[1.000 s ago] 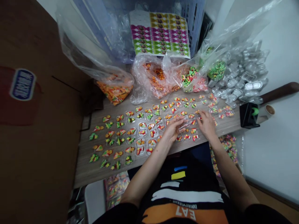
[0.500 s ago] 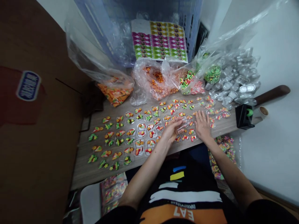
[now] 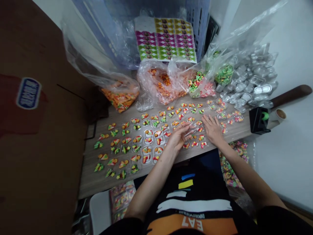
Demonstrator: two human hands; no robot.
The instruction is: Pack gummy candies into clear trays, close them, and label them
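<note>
My left hand (image 3: 179, 136) is closed around a clear plastic lid or tray (image 3: 191, 129), held just above the rows; whether it is one piece or a stack, I cannot tell. Beside it, my right hand (image 3: 213, 131) lies palm down with outstretched fingers over the small trays at the right of the table. Around both hands stand rows of clear two-part trays (image 3: 148, 137) with small coloured pieces in them, orange and red ones and green star or tree shapes. My forearms and hands hide some trays in the middle.
Behind the rows sit open plastic bags of orange pieces (image 3: 122, 98), smaller orange bits (image 3: 164, 88) and green pieces (image 3: 223, 75). Empty clear trays (image 3: 254, 78) are heaped at the right, near a black tape dispenser (image 3: 259, 120) and a cup (image 3: 280, 115). A label sheet (image 3: 166, 40) leans against a blue crate (image 3: 201, 29).
My right hand's fingers have shifted slightly left and away from me over the trays. My left hand keeps its grip on the clear plastic. The camera has moved a little.
</note>
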